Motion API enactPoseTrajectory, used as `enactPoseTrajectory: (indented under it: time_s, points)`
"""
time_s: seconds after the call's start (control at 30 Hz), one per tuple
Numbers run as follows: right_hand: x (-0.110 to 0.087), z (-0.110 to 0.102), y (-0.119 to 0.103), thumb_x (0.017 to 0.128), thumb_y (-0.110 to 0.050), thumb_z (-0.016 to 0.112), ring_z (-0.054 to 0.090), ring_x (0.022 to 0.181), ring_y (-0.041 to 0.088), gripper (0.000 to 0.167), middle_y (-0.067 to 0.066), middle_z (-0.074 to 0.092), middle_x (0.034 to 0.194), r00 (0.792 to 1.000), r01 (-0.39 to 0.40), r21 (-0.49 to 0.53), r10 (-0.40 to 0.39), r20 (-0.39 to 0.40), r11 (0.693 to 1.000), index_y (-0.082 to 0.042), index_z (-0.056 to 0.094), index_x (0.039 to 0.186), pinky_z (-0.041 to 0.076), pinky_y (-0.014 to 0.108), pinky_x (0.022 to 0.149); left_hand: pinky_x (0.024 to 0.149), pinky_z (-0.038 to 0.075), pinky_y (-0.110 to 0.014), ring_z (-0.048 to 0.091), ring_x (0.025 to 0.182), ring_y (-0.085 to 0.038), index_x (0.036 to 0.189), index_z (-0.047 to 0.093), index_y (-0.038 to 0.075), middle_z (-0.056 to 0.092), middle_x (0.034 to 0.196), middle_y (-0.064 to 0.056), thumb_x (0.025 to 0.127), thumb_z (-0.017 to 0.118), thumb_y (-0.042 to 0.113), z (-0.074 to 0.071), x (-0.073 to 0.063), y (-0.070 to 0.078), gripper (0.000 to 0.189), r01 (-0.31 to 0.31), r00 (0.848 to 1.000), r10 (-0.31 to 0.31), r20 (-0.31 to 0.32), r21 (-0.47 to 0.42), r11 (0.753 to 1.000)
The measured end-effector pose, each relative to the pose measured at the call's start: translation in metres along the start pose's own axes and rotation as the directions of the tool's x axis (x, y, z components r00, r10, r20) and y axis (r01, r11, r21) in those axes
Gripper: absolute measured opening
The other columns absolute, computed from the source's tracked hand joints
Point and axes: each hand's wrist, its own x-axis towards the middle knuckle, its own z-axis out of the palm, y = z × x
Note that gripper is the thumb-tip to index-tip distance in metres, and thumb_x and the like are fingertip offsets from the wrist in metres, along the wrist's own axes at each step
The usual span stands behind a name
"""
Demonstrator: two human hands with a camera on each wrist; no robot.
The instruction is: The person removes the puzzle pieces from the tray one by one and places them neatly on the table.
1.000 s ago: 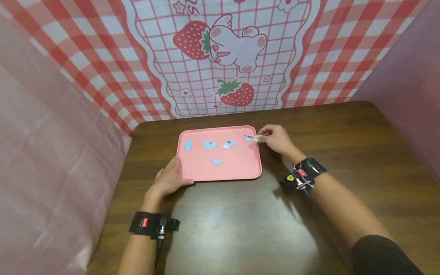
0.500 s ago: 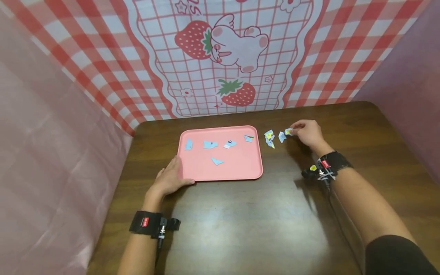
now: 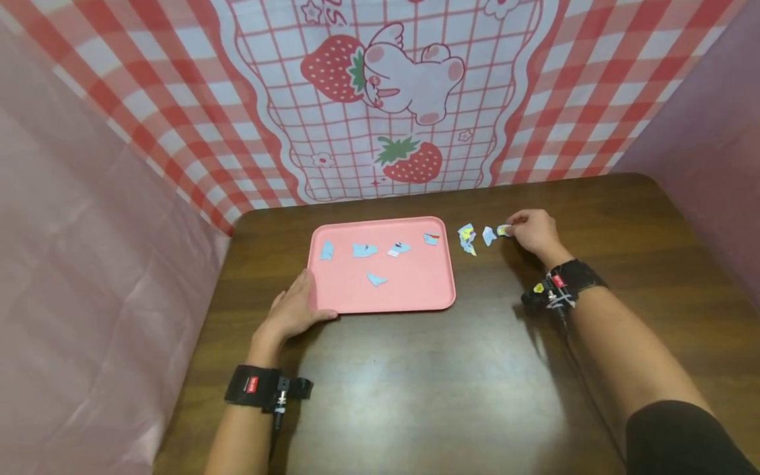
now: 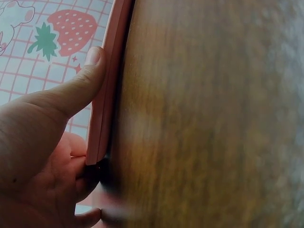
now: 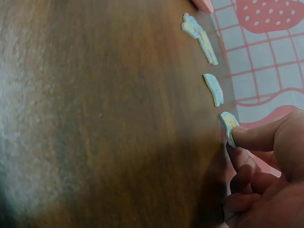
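Within the right hand's [image 5: 280, 197] grip, one edge of a blue-yellow piece [image 5: 230, 122]

Head view: moderately bright, even lighting; diffuse glare whitens the near middle of the bench [image 3: 368, 379], and soft shadows lie beside both forearms [image 3: 629, 349]. Wide-angle distortion stretches the checked cloth [image 3: 605, 86] toward the upper corners. Left wrist view: dimmer, the bench out of focus at right. Right wrist view: mottled glare at left, dark shadow beside the fingers [image 5: 243, 176].
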Motion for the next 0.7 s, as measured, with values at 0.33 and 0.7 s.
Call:
enactPoseTrajectory:
  time_s: [0.33, 0.7]
  points:
    - [0.0055, 0.0011, -0.001, 0.088, -0.011, 0.069, 0.062, 0.095, 0.045, 0.022, 0.026, 0.071, 0.1, 0.999, 0.039, -0.075, -0.04, -0.006, 0.996, 0.007, 0.073, 0.099, 0.045, 0.055, 0.086, 0.115, 0.013, -0.066, 0.006, 0.154, -0.032, 0.16, 0.004, -0.002, 0.005, 0.167, -0.02, 0.085, 0.071, 0.061, -0.0022, 0.0014, 0.0019, 0.119, -0.006, 1.0, 0.006, -0.001, -0.002, 1.0]
    - [0.0007, 0.0023, 0.0023, 0.091, -0.014, 0.059, 0.062, 0.096, 0.042, 0.025, 0.025, 0.07, 0.102, 0.999, 0.003, -0.029, -0.004, -0.038, 1.0, 0.005, 0.074, 0.1, 0.045, 0.05, 0.082, 0.116, 0.012, -0.065, 0.006, 0.154, -0.032, 0.16, 0.004, -0.003, 0.005, 0.167, -0.021, 0.085, 0.071, 0.061, -0.0019, -0.0009, 0.0032, 0.119, 0.005, 1.0, -0.005, 0.009, -0.005, 1.0]
